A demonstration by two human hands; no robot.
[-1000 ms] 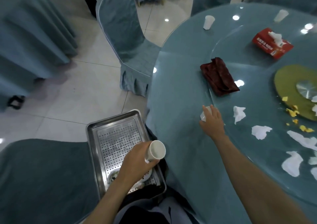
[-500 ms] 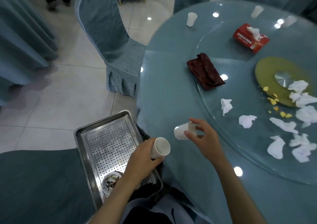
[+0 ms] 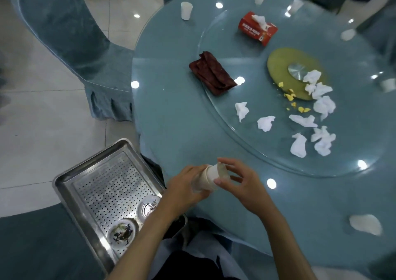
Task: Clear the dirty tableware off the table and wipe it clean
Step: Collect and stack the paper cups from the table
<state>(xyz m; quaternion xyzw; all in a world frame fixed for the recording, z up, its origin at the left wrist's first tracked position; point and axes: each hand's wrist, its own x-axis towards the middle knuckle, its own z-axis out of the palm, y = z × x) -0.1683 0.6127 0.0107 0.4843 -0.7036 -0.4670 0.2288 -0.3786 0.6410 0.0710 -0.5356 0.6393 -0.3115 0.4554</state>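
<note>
Fingers, left hand (image 3: pixel 184 186), curled round paper cup (image 3: pixel 205 179); right hand (image 3: pixel 242 183) pinching second cup (image 3: pixel 221 170) nested inside.

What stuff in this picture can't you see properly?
All in the head view:
- paper cups: the left hand and right hand wrap them, so how many there are is hidden.
- tray: its near corner lies under the left forearm.
- tissue box: the print is too blurred to read.
- white patch at the lower right: too blurred to name.
</note>
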